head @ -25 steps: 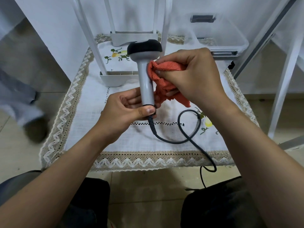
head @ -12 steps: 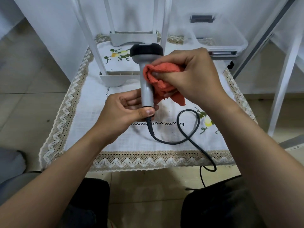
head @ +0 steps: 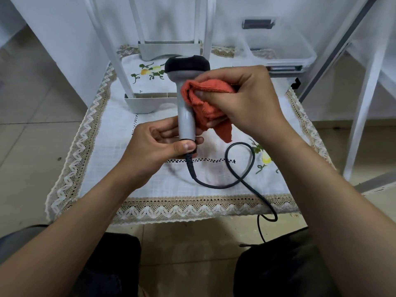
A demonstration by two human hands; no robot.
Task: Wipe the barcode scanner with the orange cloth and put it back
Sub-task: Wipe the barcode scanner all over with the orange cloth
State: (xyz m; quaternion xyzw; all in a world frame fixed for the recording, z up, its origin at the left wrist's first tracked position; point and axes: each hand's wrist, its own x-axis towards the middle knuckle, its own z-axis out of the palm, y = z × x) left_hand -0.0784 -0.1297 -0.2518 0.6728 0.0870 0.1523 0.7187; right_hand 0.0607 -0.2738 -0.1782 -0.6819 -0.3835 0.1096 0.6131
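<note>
The barcode scanner (head: 186, 116) stands upright above the table, grey handle below a black head. My left hand (head: 158, 146) grips the bottom of the handle, thumb at the cable joint. A bunched orange cloth (head: 205, 103) is pressed against the right side of the handle, just under the head, and my right hand (head: 242, 99) pinches it there. A loose corner of the cloth hangs down. The scanner's black cable (head: 233, 181) loops over the tablecloth and drops off the front edge.
A white embroidered tablecloth (head: 107, 168) with a lace border covers the low table. White stand feet (head: 145, 103) rest on it behind the scanner. A clear plastic box (head: 282, 50) sits at the back right. White frame legs (head: 364, 103) stand to the right. My knees are below.
My right hand has slid the cloth up the handle toward the head, and the scanner has leaned slightly right. A person seen on the left floor earlier is gone from view.
</note>
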